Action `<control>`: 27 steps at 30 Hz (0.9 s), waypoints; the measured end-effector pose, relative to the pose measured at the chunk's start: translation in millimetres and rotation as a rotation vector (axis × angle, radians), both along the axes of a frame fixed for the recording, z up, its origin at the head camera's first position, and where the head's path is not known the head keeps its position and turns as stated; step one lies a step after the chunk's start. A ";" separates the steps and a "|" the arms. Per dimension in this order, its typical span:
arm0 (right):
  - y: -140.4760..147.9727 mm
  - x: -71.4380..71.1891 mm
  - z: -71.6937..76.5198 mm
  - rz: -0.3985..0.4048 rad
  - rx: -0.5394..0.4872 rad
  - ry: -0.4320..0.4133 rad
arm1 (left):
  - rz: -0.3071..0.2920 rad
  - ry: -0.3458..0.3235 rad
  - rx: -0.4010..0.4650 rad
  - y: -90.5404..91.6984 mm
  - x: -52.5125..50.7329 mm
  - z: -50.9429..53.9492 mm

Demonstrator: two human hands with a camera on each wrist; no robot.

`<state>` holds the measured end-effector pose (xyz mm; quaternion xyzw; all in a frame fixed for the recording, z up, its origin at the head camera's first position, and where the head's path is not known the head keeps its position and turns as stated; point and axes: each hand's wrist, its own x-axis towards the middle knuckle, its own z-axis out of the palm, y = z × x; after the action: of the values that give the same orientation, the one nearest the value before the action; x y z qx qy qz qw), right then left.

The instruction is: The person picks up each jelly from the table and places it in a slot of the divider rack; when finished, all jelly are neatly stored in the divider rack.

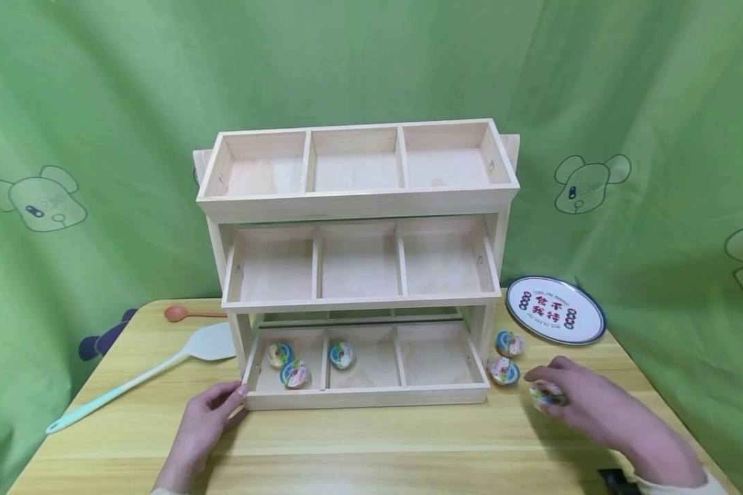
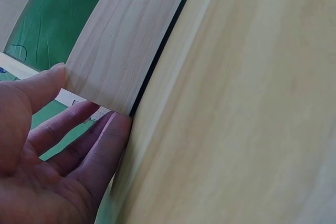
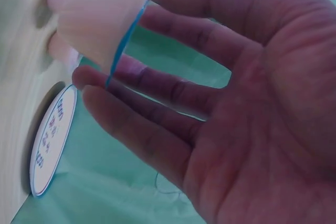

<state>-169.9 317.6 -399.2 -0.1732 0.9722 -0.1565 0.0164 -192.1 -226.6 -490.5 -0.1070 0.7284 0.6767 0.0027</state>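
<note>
I read the tabletop (image 1: 359,447) from left to right. On the left, the spatula (image 1: 210,342) and the spoon (image 1: 176,313) lie beside the rack (image 1: 356,205); I judge both idle. The left grip (image 1: 204,416) holds the near left corner of the bottom tray (image 1: 368,399), thumb on the upper edge, fingers against the end. I take this as steadying.

Inside count: three. The left compartment (image 1: 311,344) contains a far cup (image 1: 281,355) and a near cup (image 1: 294,375), close together; the middle compartment (image 1: 374,361) contains a single cup (image 1: 342,355). I rate these three as done.

Outside count: three. Right of the rack, a far loose cup (image 1: 510,343) and a near loose cup (image 1: 504,370) stand on the tabletop; I cannot tell whether they touch. The plate (image 1: 554,309) is behind, at the far right. The right grip (image 1: 585,402) is narrow, pinching the held cup (image 3: 97,22) between thumb and fingertips, lid toward the palm.

By this count, I estimate the work at half: three cups placed, one in hand, two left on the tabletop.
</note>
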 end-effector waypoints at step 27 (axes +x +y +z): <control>-37.9 9.0 9.7 0.048 0.002 -0.073 | 0.010 0.004 0.004 0.7 -1.1 -0.4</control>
<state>-160.8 279.7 -389.5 -0.1904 0.9668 -0.1613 0.0558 -193.3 -225.9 -490.9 -0.1095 0.7265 0.6784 -0.0018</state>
